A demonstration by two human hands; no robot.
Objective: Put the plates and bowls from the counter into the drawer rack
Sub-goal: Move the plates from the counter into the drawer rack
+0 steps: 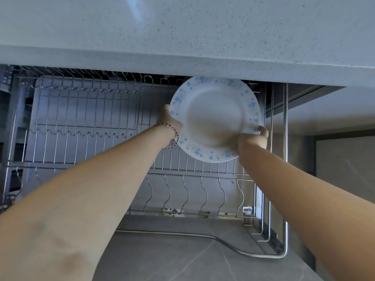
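A white plate (215,118) with a blue flower rim is held tilted over the right part of the pulled-out wire drawer rack (87,118), just below the counter's edge. My left hand (169,123) grips the plate's left rim; a thin bracelet circles that wrist. My right hand (254,138) grips the lower right rim, thumb on the plate's face. Most of my fingers are hidden behind the plate. No other plates or bowls show in the rack.
The speckled grey counter (203,33) overhangs the top of the view. The rack has rows of upright wire dividers (194,195) and a steel frame rail (285,159) on the right. Grey floor tiles (182,260) lie below.
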